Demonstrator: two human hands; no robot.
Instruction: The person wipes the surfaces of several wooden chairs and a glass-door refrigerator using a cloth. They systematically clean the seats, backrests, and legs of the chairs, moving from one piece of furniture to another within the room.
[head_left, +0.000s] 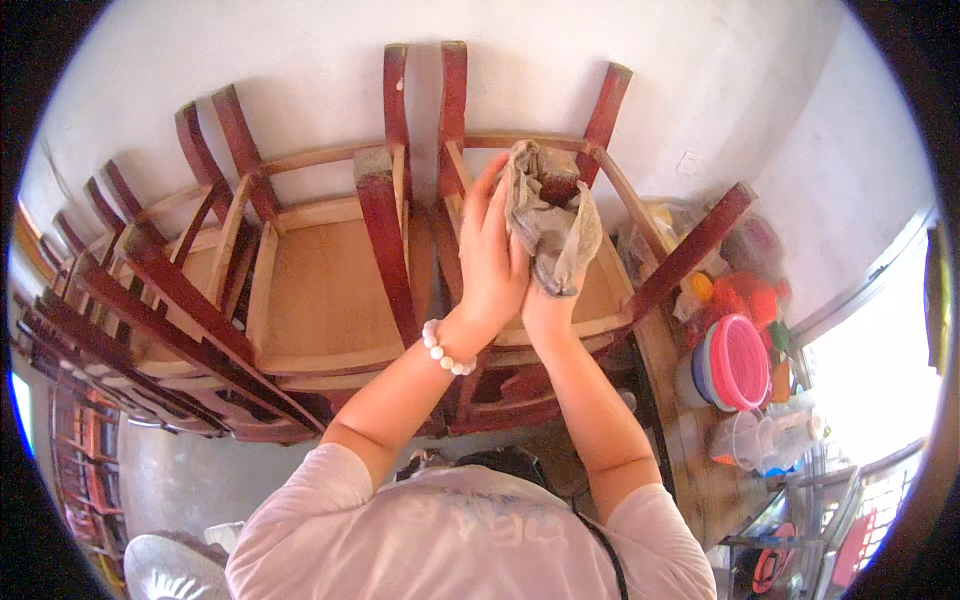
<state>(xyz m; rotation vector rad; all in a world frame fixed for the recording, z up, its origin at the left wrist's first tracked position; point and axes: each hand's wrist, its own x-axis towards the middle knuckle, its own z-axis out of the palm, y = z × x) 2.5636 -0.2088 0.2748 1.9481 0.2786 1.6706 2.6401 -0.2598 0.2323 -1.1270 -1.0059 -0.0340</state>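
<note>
A grey-brown cloth (551, 232) is draped around a red wooden chair leg (561, 180), whose worn end shows inside its folds. My left hand (491, 251), a pale bead bracelet at its wrist, grips the cloth from the left with fingers extended upward. Beneath the hanging cloth is my right hand (551, 304), its fingers mostly hidden, holding the cloth from below and the right. That leg belongs to an upturned wooden chair (611, 281), whose unpainted seat underside faces me. Left of it stands a second upturned chair (322, 285).
More upturned chairs (180, 277) line the wall to the left, legs pointing up. At right, a wooden surface (690, 465) carries pink and blue plastic baskets (739, 364), clear plastic containers (742, 439) and bags. A grey plastic stool or chair (172, 566) is at lower left.
</note>
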